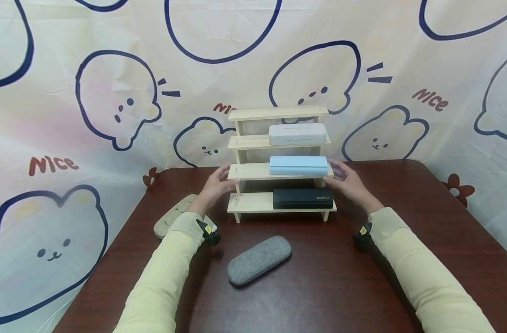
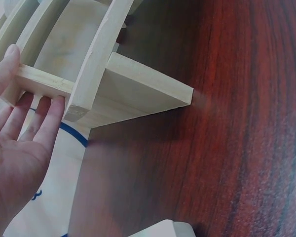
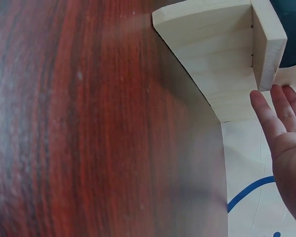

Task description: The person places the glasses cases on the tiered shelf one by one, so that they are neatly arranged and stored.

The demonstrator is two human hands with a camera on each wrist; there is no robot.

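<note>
Center frame, one rack [image 1: 249, 171] bears three cases [image 1: 298, 165]. My left hand [image 1: 214, 186] grips it; my right hand [image 1: 349, 182] is straight-fingered beside it. One gray case [image 1: 259, 260] shows in head view only.

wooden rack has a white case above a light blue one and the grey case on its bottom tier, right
Not quite: in the head view, the grey case lies on the table; a black case sits on the bottom tier. The white case does sit above the light blue one.
</note>
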